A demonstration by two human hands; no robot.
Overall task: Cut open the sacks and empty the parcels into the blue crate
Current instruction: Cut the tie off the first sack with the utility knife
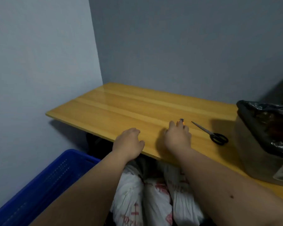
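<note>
The left hand (129, 142) rests at the near edge of the wooden table (121, 108), fingers loosely bent and holding nothing. The right hand (177, 137) lies further onto the tabletop, its fingers curled over a small orange-and-dark object (181, 121); only the object's tip shows past the fingertips, so what it is and whether the hand grips it cannot be told. Black-handled scissors (209, 132) lie just right of that hand, apart from it. Below the forearms, white sacks (153, 201) with red printing sit bunched together, partly hidden by both arms. The blue crate (47, 181) stands to the left, cut off by the frame's edge. A black-lined bin (265, 136) at the right is also cropped.
</note>
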